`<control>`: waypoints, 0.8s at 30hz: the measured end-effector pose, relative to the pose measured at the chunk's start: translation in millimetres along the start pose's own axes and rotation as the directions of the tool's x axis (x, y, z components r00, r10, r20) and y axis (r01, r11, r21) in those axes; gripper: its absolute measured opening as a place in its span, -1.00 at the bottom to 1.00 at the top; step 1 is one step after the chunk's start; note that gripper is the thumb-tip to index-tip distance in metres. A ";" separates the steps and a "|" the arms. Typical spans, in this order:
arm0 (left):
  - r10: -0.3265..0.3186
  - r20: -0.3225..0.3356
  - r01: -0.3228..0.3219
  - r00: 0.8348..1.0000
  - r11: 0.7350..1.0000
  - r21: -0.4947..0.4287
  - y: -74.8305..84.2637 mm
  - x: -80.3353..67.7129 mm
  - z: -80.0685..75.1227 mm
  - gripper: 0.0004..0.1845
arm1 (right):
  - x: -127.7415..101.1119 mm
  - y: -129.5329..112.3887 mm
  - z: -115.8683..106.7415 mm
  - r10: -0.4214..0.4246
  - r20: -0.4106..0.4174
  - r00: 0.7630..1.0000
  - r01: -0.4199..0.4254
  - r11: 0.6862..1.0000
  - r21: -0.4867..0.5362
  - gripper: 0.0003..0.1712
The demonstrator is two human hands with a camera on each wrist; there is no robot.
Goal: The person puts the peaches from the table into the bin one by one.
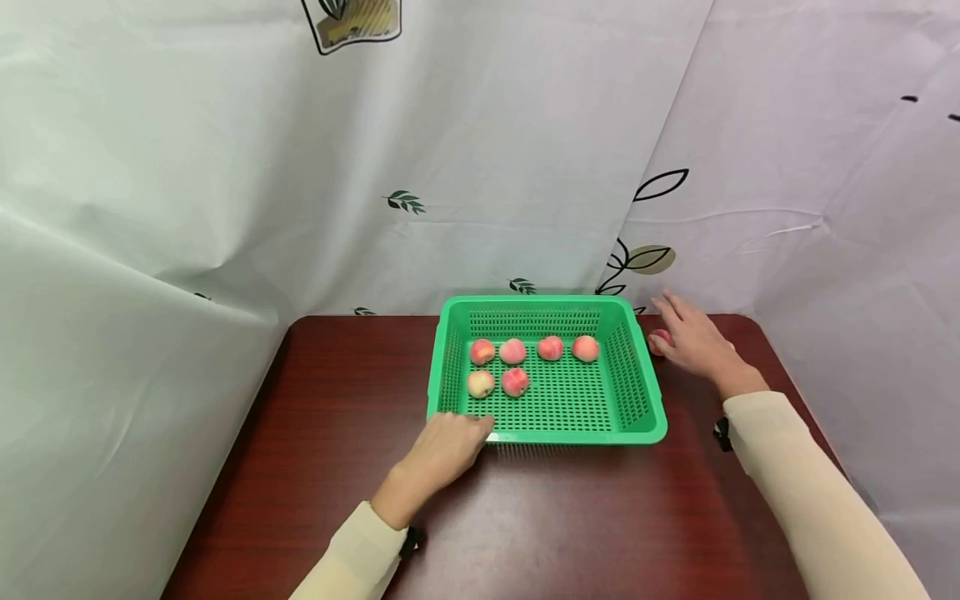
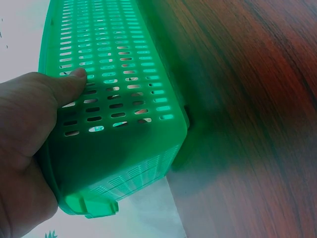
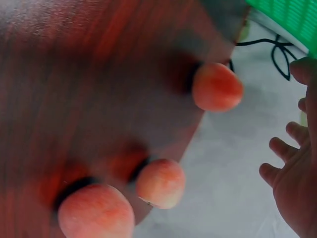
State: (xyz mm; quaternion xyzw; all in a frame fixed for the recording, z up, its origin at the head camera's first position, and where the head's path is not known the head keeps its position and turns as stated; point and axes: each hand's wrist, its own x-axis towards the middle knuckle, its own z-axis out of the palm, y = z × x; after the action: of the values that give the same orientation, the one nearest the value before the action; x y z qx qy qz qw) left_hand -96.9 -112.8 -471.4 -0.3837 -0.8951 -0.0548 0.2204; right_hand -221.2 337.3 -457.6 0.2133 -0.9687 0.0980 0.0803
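A white curtain printed with leaves (image 1: 480, 167) hangs behind and to both sides of a dark red-brown wooden table (image 1: 337, 467). At the far middle of the table stands a green slotted plastic basket (image 1: 645, 400), and six peaches (image 1: 513, 351) lie in it: four in a row along the back, two in front at the left. To the right of the basket, near the table's far edge, three more peaches (image 3: 161, 182) lie loose on the wood, as the right wrist view shows.

The left hand (image 1: 444, 450) grips the basket's near left corner, its thumb (image 2: 69, 82) pressed on the slotted wall and the palm round the rim. The right hand (image 1: 693, 337) hovers over the loose peaches with its fingers spread and relaxed, holding nothing; one peach (image 1: 660, 340) shows just beside it.

The step in hand looks to be picking up a loose peach while the basket is steadied. The next move would call for the right hand to drop and curl its fingers round the nearest peach without knocking the others off the edge.
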 end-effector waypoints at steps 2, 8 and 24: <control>-0.001 -0.004 0.001 1.000 1.000 0.004 -0.1 -0.1 -0.3 -0.54 | 0.2 1.1 4.9 0.027 0.035 0.999 -0.026 1.000 -0.004 -0.21; 0.006 -0.016 -0.006 1.000 1.000 0.008 0.0 -0.2 -0.3 -0.55 | 1.2 0.5 16.6 0.116 0.171 0.978 -0.113 0.993 -0.030 -0.18; 0.012 -0.002 -0.012 1.000 1.000 0.019 0.0 0.1 0.8 -0.56 | 0.8 -0.3 31.2 0.067 0.207 0.976 -0.070 0.998 0.004 -0.15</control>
State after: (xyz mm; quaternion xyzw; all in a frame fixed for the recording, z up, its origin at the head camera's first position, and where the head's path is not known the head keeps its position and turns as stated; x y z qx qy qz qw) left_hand -97.2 -112.5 -472.0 -0.3870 -0.8929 -0.0452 0.2254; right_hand -225.4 329.8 -487.6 0.1893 -0.9780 0.0837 -0.0253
